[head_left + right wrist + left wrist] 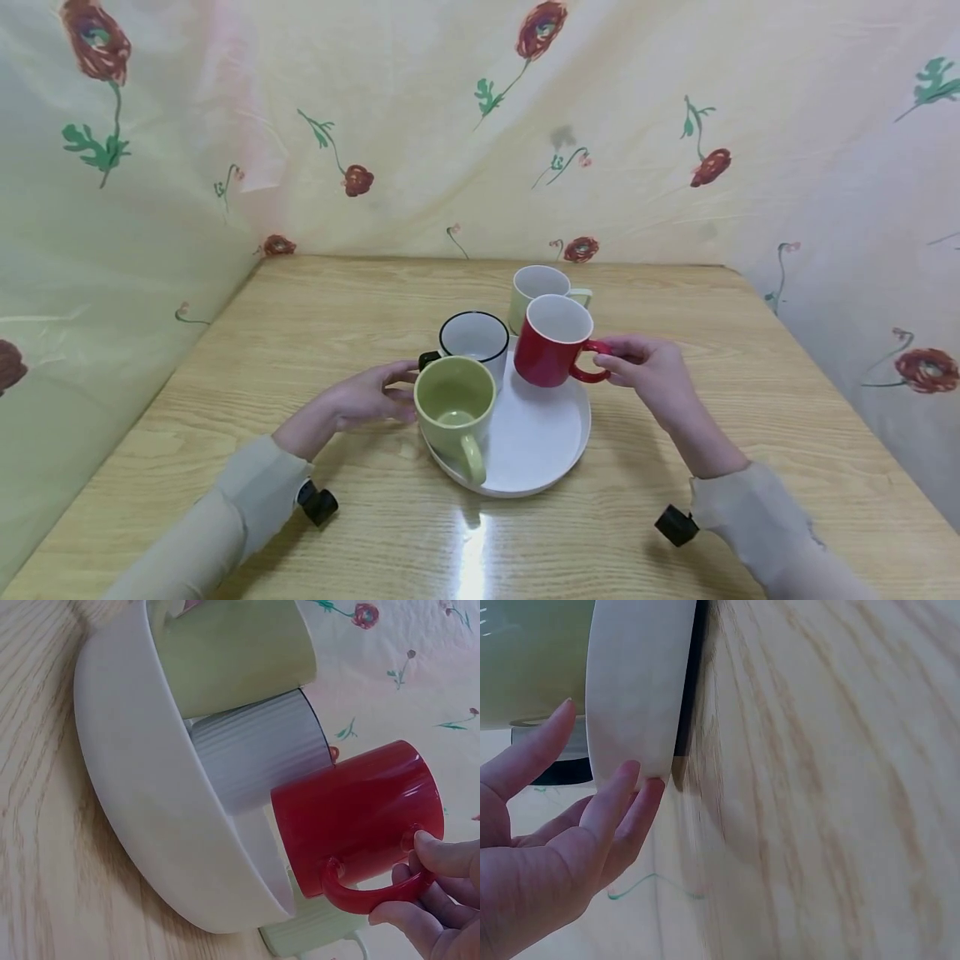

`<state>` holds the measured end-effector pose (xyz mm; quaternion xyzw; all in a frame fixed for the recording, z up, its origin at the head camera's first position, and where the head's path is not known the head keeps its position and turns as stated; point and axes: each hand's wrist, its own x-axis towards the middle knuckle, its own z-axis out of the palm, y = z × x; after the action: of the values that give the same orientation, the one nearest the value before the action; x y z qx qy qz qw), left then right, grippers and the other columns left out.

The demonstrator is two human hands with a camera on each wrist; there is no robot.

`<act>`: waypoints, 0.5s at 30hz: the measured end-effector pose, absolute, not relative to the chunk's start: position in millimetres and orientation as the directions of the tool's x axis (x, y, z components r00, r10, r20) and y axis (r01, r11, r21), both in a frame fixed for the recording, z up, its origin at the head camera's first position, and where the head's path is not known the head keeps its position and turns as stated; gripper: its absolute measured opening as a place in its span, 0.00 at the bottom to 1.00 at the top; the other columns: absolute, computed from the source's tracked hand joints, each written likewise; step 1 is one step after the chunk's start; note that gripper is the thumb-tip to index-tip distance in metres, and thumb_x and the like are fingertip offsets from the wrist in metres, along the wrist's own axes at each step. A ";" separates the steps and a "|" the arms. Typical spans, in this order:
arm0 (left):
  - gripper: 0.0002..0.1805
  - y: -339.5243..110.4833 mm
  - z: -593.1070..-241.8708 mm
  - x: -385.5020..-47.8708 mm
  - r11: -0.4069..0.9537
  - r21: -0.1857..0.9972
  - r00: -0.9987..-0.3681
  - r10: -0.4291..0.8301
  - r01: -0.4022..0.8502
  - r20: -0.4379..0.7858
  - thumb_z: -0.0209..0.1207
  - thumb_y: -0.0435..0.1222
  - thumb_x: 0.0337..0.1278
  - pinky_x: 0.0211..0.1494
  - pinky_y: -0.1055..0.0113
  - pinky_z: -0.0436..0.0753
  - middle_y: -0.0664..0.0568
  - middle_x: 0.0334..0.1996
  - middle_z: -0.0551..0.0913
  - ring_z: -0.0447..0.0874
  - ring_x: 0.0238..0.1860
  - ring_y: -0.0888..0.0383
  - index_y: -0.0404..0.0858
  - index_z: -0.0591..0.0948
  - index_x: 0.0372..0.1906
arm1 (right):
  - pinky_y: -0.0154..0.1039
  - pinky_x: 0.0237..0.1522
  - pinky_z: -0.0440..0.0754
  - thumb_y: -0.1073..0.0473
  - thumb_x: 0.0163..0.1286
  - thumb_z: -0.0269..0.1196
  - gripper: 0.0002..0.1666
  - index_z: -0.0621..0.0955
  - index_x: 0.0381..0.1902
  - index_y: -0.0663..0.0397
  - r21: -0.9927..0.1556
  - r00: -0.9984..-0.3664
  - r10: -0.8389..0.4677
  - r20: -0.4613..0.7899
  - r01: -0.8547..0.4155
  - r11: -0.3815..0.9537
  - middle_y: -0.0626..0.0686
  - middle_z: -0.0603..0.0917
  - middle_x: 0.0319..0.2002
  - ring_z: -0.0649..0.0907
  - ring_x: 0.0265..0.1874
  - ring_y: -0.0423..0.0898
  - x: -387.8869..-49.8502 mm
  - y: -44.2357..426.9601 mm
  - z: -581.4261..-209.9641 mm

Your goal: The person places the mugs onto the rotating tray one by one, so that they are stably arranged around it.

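My right hand [647,367] pinches the handle of a red mug [546,357] with a white inside. In the right wrist view the red mug [360,814] hangs above the rim of a round white tray [142,780], apart from its floor. Inside the tray, at the left, sit a yellow-green mug [453,417] with its handle towards me and a white ribbed mug [480,337] with a black rim and black handle. At the tray's left side is my left hand [371,395]; its extended fingertips touch the outer wall [634,690] in the left wrist view.
A pale green mug [536,287] stands on the wooden table [337,308] just behind the tray, its handle pointing right. Flower-patterned cloth [420,125] rises along the table's back and sides.
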<state>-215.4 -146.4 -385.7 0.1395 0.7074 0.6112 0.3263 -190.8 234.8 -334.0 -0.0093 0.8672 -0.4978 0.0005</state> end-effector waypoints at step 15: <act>0.43 -145.1 -387.5 -216.4 0.246 0.953 -0.748 0.595 -0.180 -0.295 0.57 0.19 0.57 0.64 0.59 0.78 0.31 0.72 0.54 0.61 0.71 0.34 0.32 0.51 0.75 | 0.27 0.39 0.85 0.57 0.66 0.66 0.24 0.80 0.55 0.66 -0.851 -1.000 -0.012 -0.012 0.004 0.525 0.60 0.85 0.45 0.82 0.36 0.40 -200.7 219.1 -347.1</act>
<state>-216.4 -145.1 -387.5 0.1444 0.7194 0.5969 0.3246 -200.7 219.1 -347.1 -0.0021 0.8731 -0.4875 0.0081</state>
